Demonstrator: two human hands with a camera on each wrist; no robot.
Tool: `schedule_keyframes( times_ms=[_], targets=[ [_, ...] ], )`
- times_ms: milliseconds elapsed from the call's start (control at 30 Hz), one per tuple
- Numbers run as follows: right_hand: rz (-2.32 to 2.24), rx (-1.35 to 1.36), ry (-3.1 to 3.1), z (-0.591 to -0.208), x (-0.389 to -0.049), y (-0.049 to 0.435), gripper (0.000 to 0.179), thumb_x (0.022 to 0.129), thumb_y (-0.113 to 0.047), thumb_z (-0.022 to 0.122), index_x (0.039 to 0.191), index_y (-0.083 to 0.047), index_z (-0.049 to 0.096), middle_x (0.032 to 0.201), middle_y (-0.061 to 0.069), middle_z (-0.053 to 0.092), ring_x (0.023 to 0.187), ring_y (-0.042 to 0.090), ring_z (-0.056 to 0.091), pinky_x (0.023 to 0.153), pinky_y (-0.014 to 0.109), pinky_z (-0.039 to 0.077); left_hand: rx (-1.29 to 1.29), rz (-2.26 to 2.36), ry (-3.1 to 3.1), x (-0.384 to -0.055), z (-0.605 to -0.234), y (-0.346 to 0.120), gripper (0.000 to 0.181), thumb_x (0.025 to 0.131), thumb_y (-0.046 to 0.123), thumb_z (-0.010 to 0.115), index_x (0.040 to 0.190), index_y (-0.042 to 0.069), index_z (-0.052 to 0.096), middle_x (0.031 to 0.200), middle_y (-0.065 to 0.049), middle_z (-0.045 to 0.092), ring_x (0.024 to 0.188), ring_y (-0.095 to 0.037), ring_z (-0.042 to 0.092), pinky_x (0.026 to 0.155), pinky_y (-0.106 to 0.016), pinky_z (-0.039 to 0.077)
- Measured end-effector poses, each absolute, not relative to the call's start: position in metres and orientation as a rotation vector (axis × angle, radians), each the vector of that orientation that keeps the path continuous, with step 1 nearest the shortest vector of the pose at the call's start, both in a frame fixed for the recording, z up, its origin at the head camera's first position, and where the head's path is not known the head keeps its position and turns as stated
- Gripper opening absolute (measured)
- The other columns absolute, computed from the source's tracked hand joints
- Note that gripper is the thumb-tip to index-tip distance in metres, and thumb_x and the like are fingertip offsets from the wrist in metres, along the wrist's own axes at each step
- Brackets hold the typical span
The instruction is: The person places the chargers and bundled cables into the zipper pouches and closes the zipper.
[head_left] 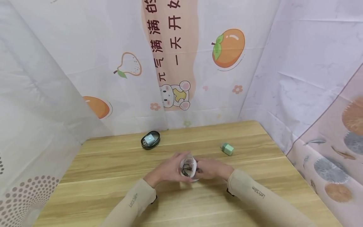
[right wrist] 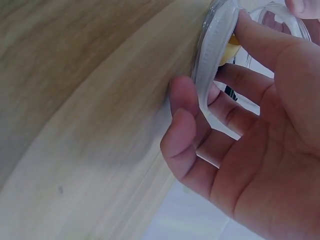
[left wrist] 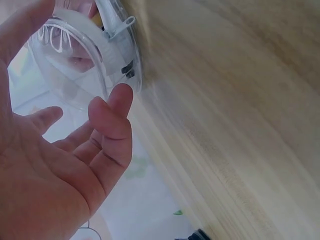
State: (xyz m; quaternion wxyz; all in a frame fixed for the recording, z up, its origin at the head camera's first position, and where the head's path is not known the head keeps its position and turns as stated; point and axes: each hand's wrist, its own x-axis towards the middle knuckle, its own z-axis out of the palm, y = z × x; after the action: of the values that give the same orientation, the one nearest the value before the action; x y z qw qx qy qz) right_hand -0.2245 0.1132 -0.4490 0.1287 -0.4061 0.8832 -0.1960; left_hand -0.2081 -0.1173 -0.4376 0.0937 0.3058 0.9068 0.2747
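Observation:
A small clear zip case (head_left: 187, 166) with a white zipper edge stands tilted between both hands near the middle of the wooden table. Something thin and dark, like a cable, shows through its wall. My left hand (head_left: 171, 167) holds the case from the left, thumb and fingers around its side. From the other side my right hand (head_left: 212, 168) grips the white zippered rim (right wrist: 215, 55), some fingers reaching behind it. A yellowish item (right wrist: 230, 51) shows by those fingers, its kind unclear. The zipper pull (left wrist: 122, 27) hangs at the case's edge in the left wrist view.
Toward the back left of the table (head_left: 113, 157) lies a coiled black cable (head_left: 146, 147) with a light blue charger plug (head_left: 149, 139) on it. A green charger plug (head_left: 227, 149) lies back right. Printed cloth (head_left: 227, 94) hangs behind and at both sides.

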Motion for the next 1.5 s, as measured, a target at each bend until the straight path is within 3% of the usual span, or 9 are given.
schedule_keyframes(
  times_ms=[200,333,533,767,1133,1267,1500],
  targets=[
    [-0.435,-1.140,2.589,-0.448,-0.225,0.110,0.043,0.096,-0.039,0.071,0.129,-0.012,0.069,0.120,0.005,0.061,0.082,0.009,0.057,0.077,0.034,0.054,0.874,0.911,2.623,-0.210,-0.438,-0.121,0.116,0.068,0.037,0.087,0.162,0.033,0.018,0.141,-0.016,0.044,0.097,-0.022,0.060,0.076,-0.032,0.054],
    [-0.382,-1.123,2.605,-0.447,-0.224,0.110,0.052,0.096,-0.043,0.069,0.137,-0.011,0.064,0.120,0.005,0.060,0.081,0.008,0.056,0.078,0.035,0.054,0.860,0.971,2.584,-0.211,-0.438,-0.126,0.106,0.069,0.031,0.085,0.157,0.027,0.026,0.141,-0.012,0.042,0.099,-0.019,0.059,0.081,-0.032,0.053],
    [-0.363,-1.098,2.612,-0.443,-0.223,0.113,0.052,0.099,-0.041,0.065,0.141,-0.010,0.061,0.120,0.006,0.060,0.080,0.009,0.057,0.078,0.035,0.054,0.863,1.014,2.563,-0.211,-0.437,-0.131,0.103,0.069,0.028,0.084,0.154,0.016,0.028,0.137,-0.006,0.044,0.105,-0.016,0.054,0.090,-0.034,0.049],
    [-0.396,-1.126,2.620,-0.443,-0.223,0.116,0.050,0.099,-0.036,0.067,0.138,-0.006,0.062,0.121,0.008,0.060,0.081,0.009,0.057,0.074,0.032,0.053,0.894,1.067,2.538,-0.210,-0.436,-0.134,0.103,0.070,0.025,0.082,0.155,0.007,0.026,0.125,-0.005,0.047,0.094,-0.017,0.054,0.080,-0.030,0.051],
    [-0.418,-1.193,2.661,-0.442,-0.222,0.110,0.047,0.100,-0.030,0.068,0.138,-0.003,0.062,0.105,0.003,0.061,0.067,0.005,0.049,0.063,0.027,0.047,0.806,1.143,2.510,-0.209,-0.440,-0.142,0.109,0.075,0.036,0.086,0.159,0.012,0.020,0.109,-0.004,0.053,0.089,-0.022,0.059,0.071,-0.030,0.051],
    [-0.471,-1.226,2.663,-0.441,-0.220,0.111,0.043,0.098,-0.023,0.070,0.133,0.000,0.064,0.103,0.006,0.064,0.066,0.005,0.050,0.061,0.024,0.047,0.797,1.135,2.517,-0.208,-0.438,-0.141,0.112,0.075,0.039,0.088,0.160,0.013,0.020,0.118,-0.003,0.052,0.088,-0.022,0.059,0.068,-0.030,0.051],
    [-0.526,-1.245,2.684,-0.443,-0.219,0.114,0.028,0.092,-0.014,0.075,0.118,-0.004,0.072,0.090,0.001,0.067,0.065,0.003,0.051,0.058,0.023,0.047,0.781,1.163,2.493,-0.206,-0.438,-0.140,0.117,0.073,0.045,0.090,0.160,0.013,0.019,0.143,-0.009,0.044,0.094,-0.019,0.059,0.079,-0.033,0.053]
  ],
)
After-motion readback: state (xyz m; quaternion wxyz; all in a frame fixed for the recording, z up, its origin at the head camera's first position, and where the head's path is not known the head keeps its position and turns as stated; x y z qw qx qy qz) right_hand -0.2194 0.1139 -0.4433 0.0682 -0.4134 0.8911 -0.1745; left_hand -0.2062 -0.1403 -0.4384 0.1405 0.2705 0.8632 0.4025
